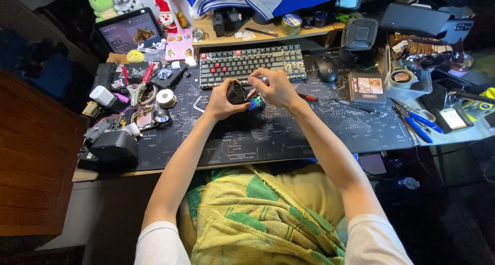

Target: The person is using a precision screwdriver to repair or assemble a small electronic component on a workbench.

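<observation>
Head view: your left hand (219, 104) grips one small black device (238, 93) above the table (289, 136); your right hand (278, 88) fingers pinch its top. One keyboard (250, 63), one mouse (326, 69), one rectangular dark box (366, 87) lie beyond.

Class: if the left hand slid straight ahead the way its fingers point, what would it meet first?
Probably the keyboard, just beyond the left hand and the black part it grips; depth is unclear.
</observation>
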